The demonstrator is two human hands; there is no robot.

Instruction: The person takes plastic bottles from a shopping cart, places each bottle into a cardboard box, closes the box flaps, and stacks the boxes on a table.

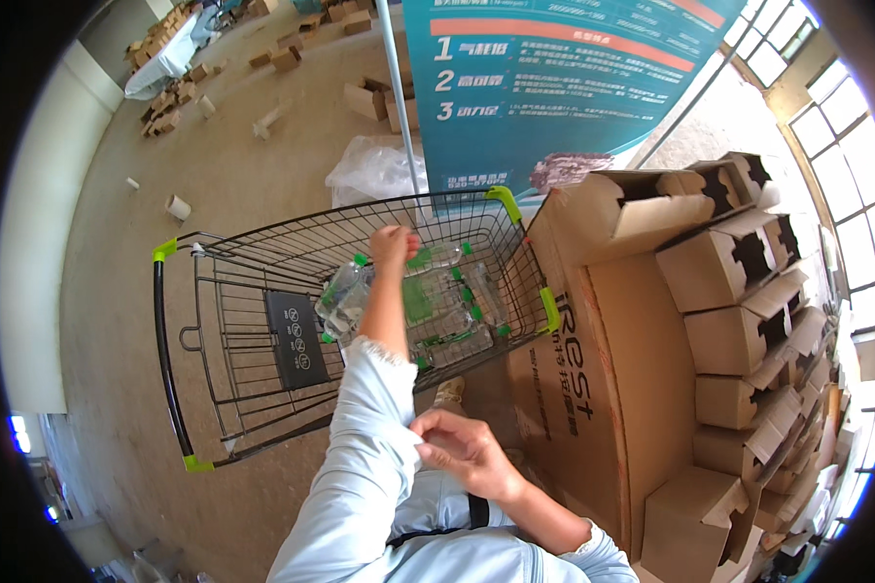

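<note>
My left hand (pixel 395 245) is held out over a black wire shopping cart (pixel 238 291), its fingers curled in with nothing visible in them. Below it, several clear plastic bottles (pixel 447 321) with green caps lie in the cart, some partly hidden behind my forearm. The light blue sleeve (pixel 367 428) on my left arm is bunched below the elbow and leaves the forearm bare. My right hand (pixel 469 455) is at that sleeve, with thumb and fingers pinching the fabric.
A large cardboard box (pixel 651 369) stands right of the cart, with several smaller open cartons (pixel 734 335) stacked beside it. A teal banner (pixel 544 97) rises behind the cart. Clear plastic film (pixel 374 170), a white roll (pixel 177 207) and scattered boxes lie on the floor (pixel 117 321).
</note>
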